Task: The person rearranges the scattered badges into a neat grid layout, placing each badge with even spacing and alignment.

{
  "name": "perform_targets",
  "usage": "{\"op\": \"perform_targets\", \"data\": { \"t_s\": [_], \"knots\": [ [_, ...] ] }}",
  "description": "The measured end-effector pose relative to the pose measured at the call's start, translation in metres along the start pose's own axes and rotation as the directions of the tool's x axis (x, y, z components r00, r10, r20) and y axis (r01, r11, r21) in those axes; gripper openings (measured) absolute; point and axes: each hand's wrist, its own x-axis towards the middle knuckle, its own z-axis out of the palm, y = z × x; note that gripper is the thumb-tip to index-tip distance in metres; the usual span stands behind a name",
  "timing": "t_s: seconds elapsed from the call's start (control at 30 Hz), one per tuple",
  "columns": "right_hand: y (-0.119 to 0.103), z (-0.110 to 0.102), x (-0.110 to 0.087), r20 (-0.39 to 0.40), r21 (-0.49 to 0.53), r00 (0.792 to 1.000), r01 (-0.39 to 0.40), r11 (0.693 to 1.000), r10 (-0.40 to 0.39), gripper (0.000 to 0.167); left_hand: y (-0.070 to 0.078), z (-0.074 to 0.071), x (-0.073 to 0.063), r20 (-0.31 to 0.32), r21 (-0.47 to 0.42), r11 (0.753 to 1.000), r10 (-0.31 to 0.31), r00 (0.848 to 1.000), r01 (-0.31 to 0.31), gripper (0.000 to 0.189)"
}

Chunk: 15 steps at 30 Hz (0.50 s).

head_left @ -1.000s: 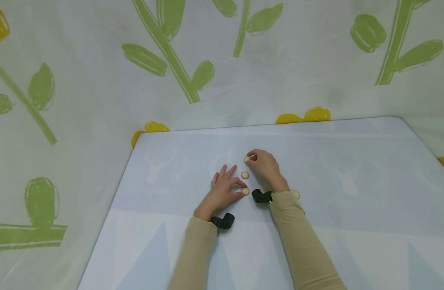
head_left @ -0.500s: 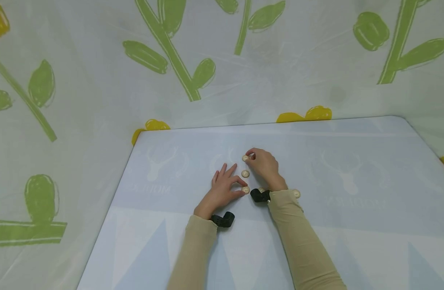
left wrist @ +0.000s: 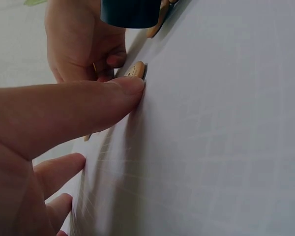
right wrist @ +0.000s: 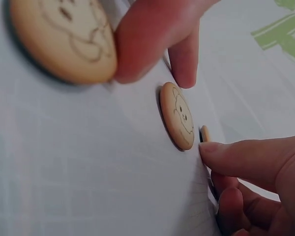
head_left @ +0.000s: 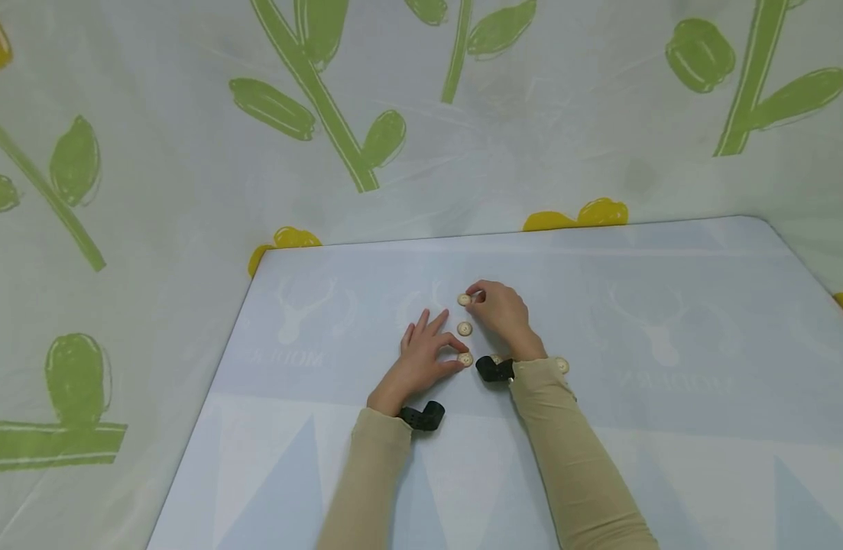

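Note:
Round tan biscuits with line-drawn animal faces lie on the table, three of them in a row running away from me. With thumb and index finger, my left hand (head_left: 418, 363) pinches the nearest biscuit (head_left: 465, 359); its other fingers are spread on the table. The right hand (head_left: 502, 312) pinches the farthest biscuit (head_left: 464, 299) by its edge. Between the two hands lies the middle biscuit (head_left: 465, 328), untouched. In the right wrist view that middle biscuit (right wrist: 177, 116) shows its face, and the farthest biscuit (right wrist: 205, 133) is mostly hidden by the right thumb (right wrist: 236, 156).
Another biscuit (head_left: 497, 359) is partly covered by the right wrist camera (head_left: 494, 370). One more biscuit (head_left: 562, 365) lies beside the right sleeve (head_left: 565, 435). The pale patterned table (head_left: 669, 382) ends at a wall cloth (head_left: 600, 153) printed with green leaves.
My right hand has shifted its biscuit slightly left, bringing it over the line of the other two. The left hand has stayed on the nearest biscuit.

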Motion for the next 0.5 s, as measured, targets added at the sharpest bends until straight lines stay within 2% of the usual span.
{"op": "perform_targets", "data": {
  "t_s": [0.5],
  "knots": [
    [-0.001,-0.0017,-0.0009,0.037,-0.019,0.999,-0.008,1.0,0.009,0.027,0.0017,-0.0013,-0.0011,0.001,-0.006,1.0,0.017,1.0,-0.017,0.015]
  ]
}}
